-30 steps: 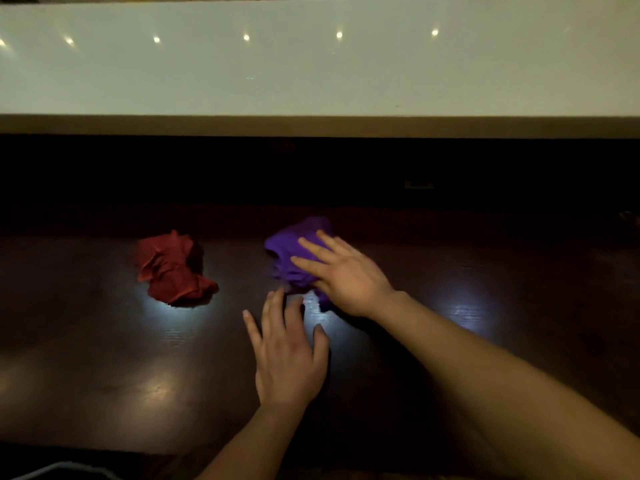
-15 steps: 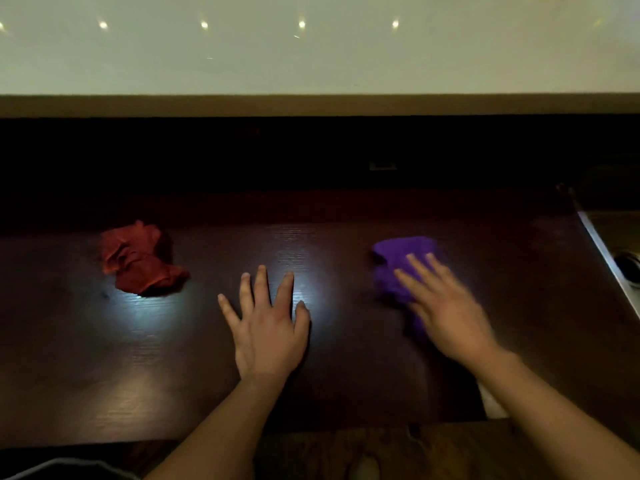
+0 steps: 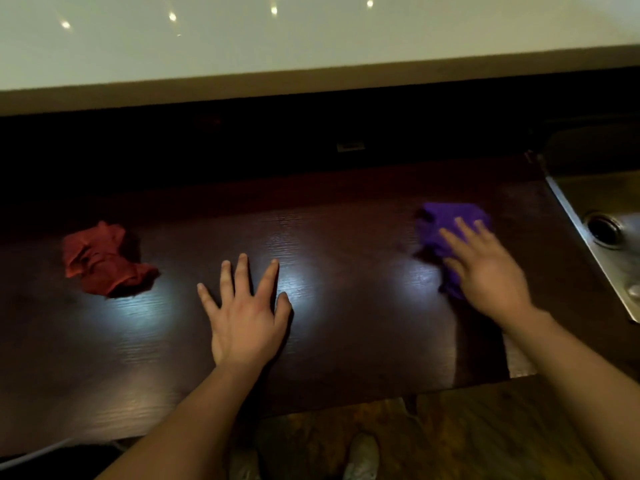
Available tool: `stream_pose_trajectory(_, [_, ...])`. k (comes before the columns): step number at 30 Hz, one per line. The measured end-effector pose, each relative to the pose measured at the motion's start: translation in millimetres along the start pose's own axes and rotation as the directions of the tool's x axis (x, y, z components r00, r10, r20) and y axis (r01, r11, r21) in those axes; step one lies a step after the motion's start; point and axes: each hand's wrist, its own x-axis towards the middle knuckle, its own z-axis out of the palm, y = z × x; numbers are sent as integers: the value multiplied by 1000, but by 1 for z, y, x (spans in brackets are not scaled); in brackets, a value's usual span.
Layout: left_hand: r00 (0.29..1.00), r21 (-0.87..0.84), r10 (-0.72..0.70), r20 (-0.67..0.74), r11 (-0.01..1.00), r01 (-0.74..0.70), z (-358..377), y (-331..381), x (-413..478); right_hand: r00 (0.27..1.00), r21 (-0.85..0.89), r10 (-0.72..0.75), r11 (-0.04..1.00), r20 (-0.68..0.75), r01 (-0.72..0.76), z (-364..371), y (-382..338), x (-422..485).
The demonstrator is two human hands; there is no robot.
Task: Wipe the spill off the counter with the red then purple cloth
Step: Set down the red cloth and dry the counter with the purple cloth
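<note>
Purple cloth, bunched and soft-looking, lies on the dark brown wood-grain counter, toward the counter's right end. Its outline is slightly blurred. The right hand lies flat on top of it, palm down, fingers extended and slightly spread, not curled around the fabric; cloth shows beyond the fingertips and along the thumb side of the hand. No closed grasp visible: the hand presses rather than clamps.

Relative to the purple cloth: the stainless steel sink lies just to its right, set into the counter, with a round drain visible in the basin. The cloth and the sink rim are near but apart.

To the left of the purple cloth, past a stretch of bare counter, the left hand rests open on the surface, palm down, fingers splayed, holding nothing. The two hands are well apart.

Farther left again, well apart from the purple cloth, a crumpled red cloth sits on the counter untouched by either hand.

Bright patches of reflected light lie on the counter between the red cloth and the purple cloth. Whether any liquid is on the surface cannot be told from the glare.

Behind the purple cloth, a dark recess, then a pale raised ledge with small light reflections.
</note>
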Motion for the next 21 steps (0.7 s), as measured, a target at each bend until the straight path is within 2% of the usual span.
stream_pose_trajectory(3, [1000,-19,-8,-10,1000,7,0,0,0,956,24,292,956,-10,-291,-12,48,25])
stream_pose_trajectory(6, [1000,-30,-14,-19,999,14,1,0,1,919,51,394,918,-16,-393,-12,36,20])
stream_pose_trajectory(8, [1000,-33,-13,-24,999,12,0,1,0,933,40,359,933,-30,-358,-5,-2,2])
stream_pose_trajectory(11, [1000,-34,-17,-19,999,16,-3,2,0,988,39,156,987,-20,-155,7,-46,-32])
stream_pose_trajectory(13, [1000,-31,-21,-9,999,21,-3,2,0,1000,-3,-9,1000,10,9,3,-29,-29])
stream_pose_trajectory(14, [1000,-30,-20,-8,999,20,-4,2,0,1000,-35,-27,999,9,27,0,-11,-19])
stream_pose_trajectory(15, [1000,-31,-18,-9,999,18,-3,2,0,1000,-50,21,999,9,-20,-3,7,-6])
stream_pose_trajectory(17, [1000,-35,-19,-13,999,18,-2,1,0,977,-34,213,977,25,-212,-10,37,14])
stream_pose_trajectory(19, [1000,-39,-19,-21,999,19,-1,0,0,939,-5,343,939,20,-343,-11,42,7])
stream_pose_trajectory(21, [1000,-43,-20,-23,999,19,-1,0,0,909,31,414,910,-41,-413,-7,26,-25])
